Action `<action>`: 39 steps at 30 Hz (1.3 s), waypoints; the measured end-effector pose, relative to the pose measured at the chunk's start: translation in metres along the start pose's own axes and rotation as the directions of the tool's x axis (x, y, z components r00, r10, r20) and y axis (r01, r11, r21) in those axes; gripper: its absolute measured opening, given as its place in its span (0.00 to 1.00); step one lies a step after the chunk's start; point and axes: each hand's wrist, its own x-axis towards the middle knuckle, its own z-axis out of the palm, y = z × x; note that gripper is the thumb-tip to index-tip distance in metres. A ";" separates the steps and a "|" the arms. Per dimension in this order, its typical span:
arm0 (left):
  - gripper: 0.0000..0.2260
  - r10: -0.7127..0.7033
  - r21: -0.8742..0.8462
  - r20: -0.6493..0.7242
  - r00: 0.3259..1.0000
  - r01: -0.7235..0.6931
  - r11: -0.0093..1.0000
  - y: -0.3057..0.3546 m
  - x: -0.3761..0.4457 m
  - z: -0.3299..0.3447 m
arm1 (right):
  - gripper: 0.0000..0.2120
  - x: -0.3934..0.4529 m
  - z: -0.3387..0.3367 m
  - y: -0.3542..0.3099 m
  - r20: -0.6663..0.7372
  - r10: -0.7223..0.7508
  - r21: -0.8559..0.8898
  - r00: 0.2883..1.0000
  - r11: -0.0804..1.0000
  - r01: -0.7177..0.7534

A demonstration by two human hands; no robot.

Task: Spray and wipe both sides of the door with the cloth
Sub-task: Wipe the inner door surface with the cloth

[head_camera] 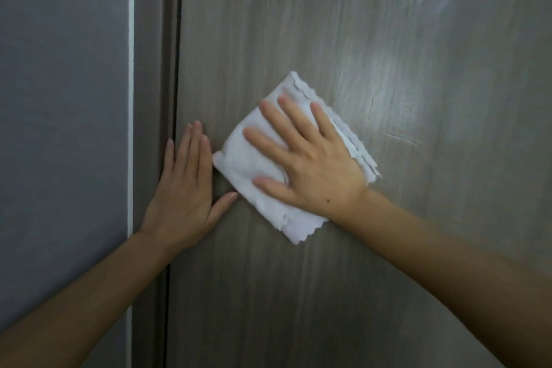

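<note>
Head view. Door [328, 24] taken as landmark: grey wood-grain panel, filling centre and right of view. Folded white cloth [254, 155] flat against door face, near its left edge. Right hand [310, 158] spread over cloth, fingers straight, pressing rather than gripping; judged to keep cloth flat for wiping. Left hand [186, 188] flat on door beside cloth, fingers straight and together, holding nothing; likely steadying panel against push. Sheen on door right of cloth, possibly spray residue, hard to confirm. Frame [149, 69] and grey wall [59, 98] left of door. Spray bottle not seen.
</note>
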 end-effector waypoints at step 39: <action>0.27 -0.139 -0.171 -0.305 0.942 0.090 0.981 -0.003 0.033 -0.025 | 0.33 -0.004 0.011 -0.021 0.091 -0.319 0.089 0.943 0.946 0.311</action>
